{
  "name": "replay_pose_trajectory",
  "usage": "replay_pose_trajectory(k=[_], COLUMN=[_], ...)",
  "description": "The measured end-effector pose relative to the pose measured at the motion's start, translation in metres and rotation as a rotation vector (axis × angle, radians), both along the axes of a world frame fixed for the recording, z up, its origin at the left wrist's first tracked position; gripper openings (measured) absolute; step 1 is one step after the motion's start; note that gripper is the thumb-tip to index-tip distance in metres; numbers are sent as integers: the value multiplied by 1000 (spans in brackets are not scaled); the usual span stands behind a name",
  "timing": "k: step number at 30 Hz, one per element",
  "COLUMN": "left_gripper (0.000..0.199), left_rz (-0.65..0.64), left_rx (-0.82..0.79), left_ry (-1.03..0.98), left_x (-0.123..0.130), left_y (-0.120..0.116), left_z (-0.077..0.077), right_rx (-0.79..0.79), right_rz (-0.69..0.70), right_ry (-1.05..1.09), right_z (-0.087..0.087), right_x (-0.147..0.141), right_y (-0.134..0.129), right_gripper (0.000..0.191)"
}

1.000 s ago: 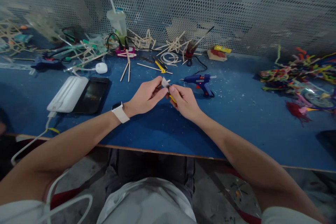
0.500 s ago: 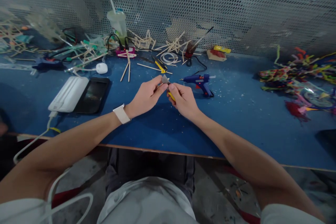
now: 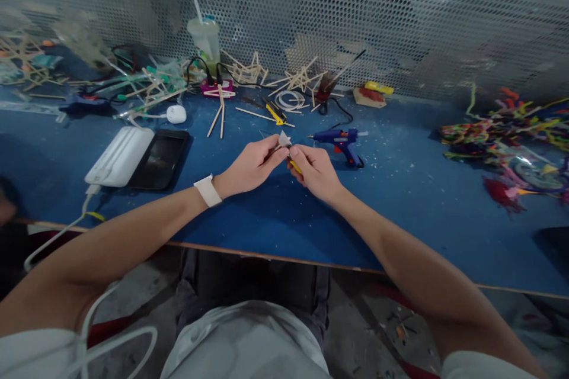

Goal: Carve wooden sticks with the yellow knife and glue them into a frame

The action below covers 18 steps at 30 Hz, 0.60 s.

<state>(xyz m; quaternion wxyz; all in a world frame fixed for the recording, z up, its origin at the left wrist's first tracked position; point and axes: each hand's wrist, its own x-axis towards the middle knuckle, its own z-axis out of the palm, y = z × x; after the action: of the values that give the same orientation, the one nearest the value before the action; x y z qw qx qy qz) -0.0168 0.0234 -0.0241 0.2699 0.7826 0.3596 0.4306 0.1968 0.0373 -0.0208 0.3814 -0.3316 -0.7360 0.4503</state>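
Close together above the blue table, my two hands meet around a small yellow-handled knife (image 3: 295, 166). My right hand (image 3: 315, 173) is closed around its handle, and the grey blade (image 3: 284, 139) points up and to the left. My left hand (image 3: 255, 167), with a white band at the wrist, is closed in a pinch beside the blade. What lies between its fingertips is too small to make out. A thin strand shows just above the left fingers. The blue glue gun (image 3: 340, 138) lies right of my hands, its small red light on.
Behind my hands lie a yellow-and-black cutter (image 3: 275, 112), thin wooden sticks (image 3: 221, 115) and a coil of clear tubing (image 3: 288, 100). A lidded cup (image 3: 204, 41) stands by the mesh wall. At left are a white power bank (image 3: 119, 157) and a phone (image 3: 160, 160); at right, colourful strands (image 3: 502, 124).
Both hands keep their grip and stay together, shifted slightly right and down in view. The table things shift slightly too, as the camera moves. A thin strand now shows above the left fingers.
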Motion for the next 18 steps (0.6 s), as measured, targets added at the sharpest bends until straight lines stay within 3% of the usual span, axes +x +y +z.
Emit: replay_pose_trajectory(k=[4, 8, 18], left_gripper=[57, 58, 54], left_rz=[-98, -108, 56], left_rx=[-64, -96, -2], left_ry=[-14, -13, 32], left_x=[-1, -2, -2], left_y=[0, 3, 8], left_z=[3, 1, -1], right_rx=[-56, -112, -49], right_rz=[110, 141, -13], right_ry=[6, -10, 7], right_z=[2, 3, 0], right_x=[5, 7, -2], right_y=[6, 9, 8], right_gripper=[71, 71, 74])
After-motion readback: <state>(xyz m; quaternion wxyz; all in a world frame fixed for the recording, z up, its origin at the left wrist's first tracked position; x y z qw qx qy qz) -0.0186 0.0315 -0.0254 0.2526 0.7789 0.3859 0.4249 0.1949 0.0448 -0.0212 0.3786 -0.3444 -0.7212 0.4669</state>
